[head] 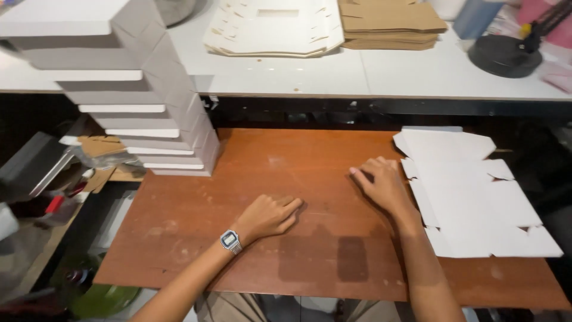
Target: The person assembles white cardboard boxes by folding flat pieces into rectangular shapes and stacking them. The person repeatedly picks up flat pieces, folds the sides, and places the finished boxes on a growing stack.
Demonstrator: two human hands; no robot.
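I am looking down at a reddish-brown wooden worktop that fills the middle of the frame, with a white table across the top and dark clutter in the lower left.

My left hand sits at centre, knuckles down on the wood, fingers curled into a loose fist and gripping nothing. A silver wristwatch is on that wrist. My right hand, right of centre, lies flat and relaxed on the wood, holding nothing, its edge just beside the flat white box blank that covers the right side of the worktop, its flaps unfolded.

The risk I see is in the upper left: the stack of folded white boxes rises in uneven steps and leans outward. I judge that a knock to the worktop or a brushing forearm could topple it. The blank's far corner also reaches the worktop's right edge, so a careless drag could slide it off or crease a flap.

As for containers, the stacked boxes are closed, so I cannot tell what is inside. At the top centre lie more white blanks and a pile of brown cardboard blanks, all flat and containing nothing. A dark round object sits at the upper right.
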